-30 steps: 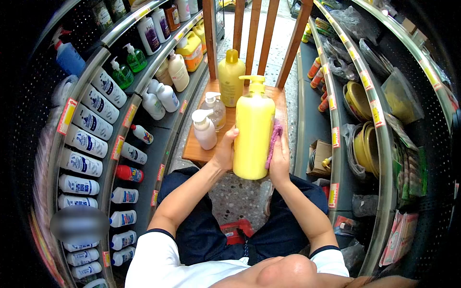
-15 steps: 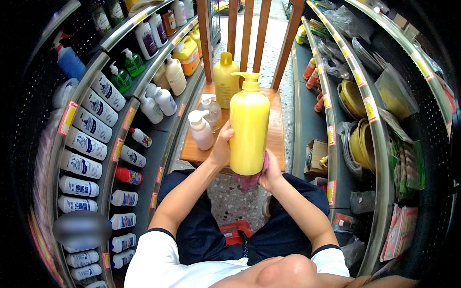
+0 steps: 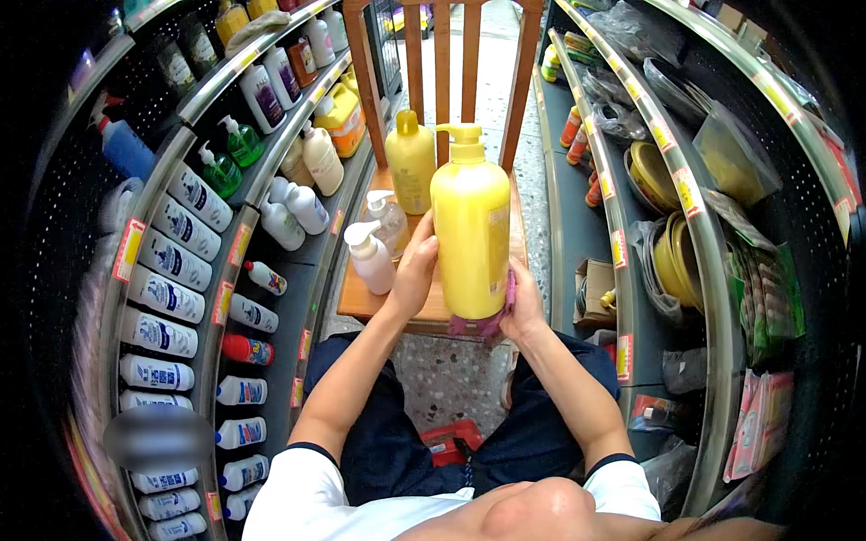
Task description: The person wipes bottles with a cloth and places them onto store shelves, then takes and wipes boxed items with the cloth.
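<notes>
A large yellow pump bottle (image 3: 469, 234) is held upright in front of me, above the wooden chair seat (image 3: 424, 293). My left hand (image 3: 417, 266) grips its left side, with the fingers passing out of sight behind it. At the bottle's lower right, my right hand (image 3: 523, 302) presses a pinkish-purple cloth (image 3: 483, 325) against it; part of the cloth hangs below the base. Behind on the seat stands another yellow bottle (image 3: 411, 167). To the left are a clear pump bottle (image 3: 388, 221) and a white pump bottle (image 3: 369, 259).
Shelves of white bottles (image 3: 167, 298) and green pump bottles (image 3: 219, 171) line my left side. On the right, shelves carry yellow basins (image 3: 681, 266) and bagged goods (image 3: 740, 171). The chair's slatted back (image 3: 442, 81) rises beyond the seat. Something red (image 3: 451, 442) lies on the floor between my legs.
The yellow pump bottle has turned slightly, so small print on its right side now shows. My right hand and the cloth have shifted slightly up its side. The camera view has also shifted.
</notes>
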Motion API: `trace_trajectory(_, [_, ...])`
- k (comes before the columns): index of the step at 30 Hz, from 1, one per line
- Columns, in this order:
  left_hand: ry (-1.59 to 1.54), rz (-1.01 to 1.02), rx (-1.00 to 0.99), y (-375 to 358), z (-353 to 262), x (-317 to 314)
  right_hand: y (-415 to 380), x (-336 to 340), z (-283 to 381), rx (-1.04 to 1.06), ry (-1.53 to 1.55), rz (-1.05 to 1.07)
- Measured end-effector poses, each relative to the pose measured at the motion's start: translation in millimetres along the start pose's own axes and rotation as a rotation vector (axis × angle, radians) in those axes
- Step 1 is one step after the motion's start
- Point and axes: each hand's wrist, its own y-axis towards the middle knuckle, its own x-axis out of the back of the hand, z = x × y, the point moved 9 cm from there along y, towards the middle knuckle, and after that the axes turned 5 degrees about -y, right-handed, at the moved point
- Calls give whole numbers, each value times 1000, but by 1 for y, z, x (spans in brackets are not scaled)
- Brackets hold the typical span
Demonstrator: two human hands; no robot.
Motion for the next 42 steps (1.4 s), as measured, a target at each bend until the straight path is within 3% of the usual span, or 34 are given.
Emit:
trace_trajectory(2, [79, -164, -33, -2, 1, 2, -5, -2, 15, 102, -24, -78])
trace_trajectory(6, [49, -113, -105, -3, 12, -9, -7, 2, 29, 339, -197, -177])
trace_trajectory(9, [116, -105, -84, -6, 22, -2, -25, -14, 45, 498, -694, -225])
trace_trajectory(10, [50, -131, -62, -6, 26, 2, -30, -16, 48, 681, -703, -265])
trace_trajectory(13, [-150, -160, 15, -4, 36, 6, -55, -40, 62, 941, -1050, -201])
trace_trajectory(18, [-443, -70, 140, -4, 42, 5, -80, -60, 67, 1202, -1232, -125])
trace_trajectory(21, [-547, -27, 183, -7, 40, -5, -101, -86, 70, 1387, -1377, 80])
trace_trajectory(29, [-525, 24, 282, -21, 43, -17, -109, -104, 65, 1430, -1381, 451])
trace_trajectory(32, [-486, 105, 270, -24, 49, -14, -105, -106, 78, 1428, -1358, 441])
trace_trajectory(42, [-312, 160, 304, -28, 50, -26, -84, -96, 121, 1456, -1271, 101])
